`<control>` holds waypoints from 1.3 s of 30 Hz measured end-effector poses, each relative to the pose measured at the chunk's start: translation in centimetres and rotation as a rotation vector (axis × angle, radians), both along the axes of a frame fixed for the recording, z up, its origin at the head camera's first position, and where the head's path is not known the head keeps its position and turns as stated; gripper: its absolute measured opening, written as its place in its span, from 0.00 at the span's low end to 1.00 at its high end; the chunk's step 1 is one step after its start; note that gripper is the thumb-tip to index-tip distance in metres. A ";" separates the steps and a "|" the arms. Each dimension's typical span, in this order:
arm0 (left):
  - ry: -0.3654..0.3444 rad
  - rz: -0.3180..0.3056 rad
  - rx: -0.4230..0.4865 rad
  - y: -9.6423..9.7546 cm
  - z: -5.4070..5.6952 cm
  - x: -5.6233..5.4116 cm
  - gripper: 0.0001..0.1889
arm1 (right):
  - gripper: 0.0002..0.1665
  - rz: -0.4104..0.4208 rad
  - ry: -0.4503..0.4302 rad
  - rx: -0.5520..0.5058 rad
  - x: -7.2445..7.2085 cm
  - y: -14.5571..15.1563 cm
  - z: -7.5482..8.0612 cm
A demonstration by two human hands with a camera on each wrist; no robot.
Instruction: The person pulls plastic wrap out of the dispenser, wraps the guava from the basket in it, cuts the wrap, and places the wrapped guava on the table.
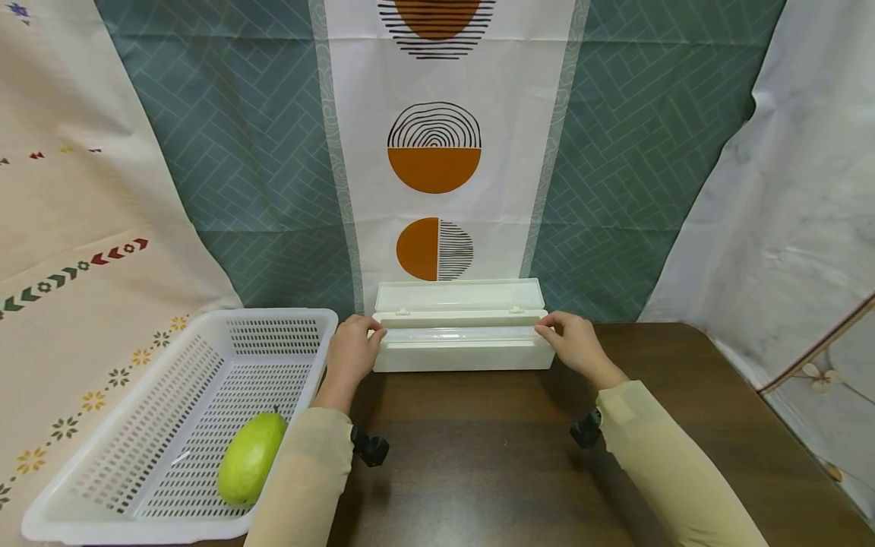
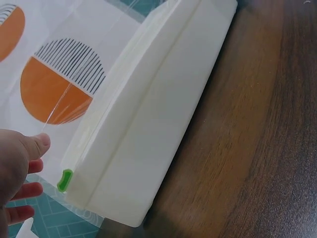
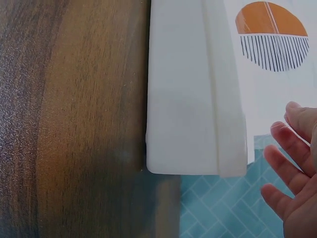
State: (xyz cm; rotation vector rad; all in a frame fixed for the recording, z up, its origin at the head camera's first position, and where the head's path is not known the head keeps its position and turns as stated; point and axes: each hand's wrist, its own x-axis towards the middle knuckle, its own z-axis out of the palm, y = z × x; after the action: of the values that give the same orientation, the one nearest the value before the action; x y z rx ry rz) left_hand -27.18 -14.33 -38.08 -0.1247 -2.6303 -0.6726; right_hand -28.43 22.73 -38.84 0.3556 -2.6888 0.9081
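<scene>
A long white cling film dispenser (image 1: pixel 465 359) stands at the back of the brown table, its lid (image 1: pixel 459 295) raised. Clear cling film (image 1: pixel 458 334) spans the opening between both hands. My left hand (image 1: pixel 352 349) pinches the film's edge at the left end with thumb and forefinger. In the left wrist view the film's edge (image 2: pixel 62 101) runs up from the thumb, and a green piece (image 2: pixel 64 180) shows at the dispenser's end. My right hand (image 1: pixel 577 342) pinches the film at the right end; its other fingers (image 3: pixel 285 168) are loosely bent, off the dispenser.
On the left stands a white perforated plastic basket (image 1: pixel 317 380) holding a green mango-like fruit (image 1: pixel 251 458). Patterned cloth (image 1: pixel 273 152) hangs right behind the dispenser. The brown table (image 1: pixel 478 463) has a rounded back right corner.
</scene>
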 end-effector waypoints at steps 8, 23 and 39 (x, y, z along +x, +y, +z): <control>-0.021 0.010 0.013 0.0 0.2 -0.1 0.08 | 0.12 -0.009 0.002 -0.007 0.0 0.0 0.2; 0.007 0.014 0.041 0.0 0.4 0.6 0.09 | 0.13 -0.007 0.001 -0.032 0.5 -0.1 0.9; 0.051 0.002 0.064 0.1 0.5 1.1 0.08 | 0.13 -0.023 0.014 -0.046 1.0 -0.1 0.9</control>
State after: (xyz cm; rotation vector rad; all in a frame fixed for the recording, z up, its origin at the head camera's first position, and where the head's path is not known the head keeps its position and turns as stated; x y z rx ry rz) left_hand -26.12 -14.23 -37.60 -0.1180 -2.5573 -0.7424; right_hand -27.41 22.63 -37.91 0.3191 -2.6487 0.9556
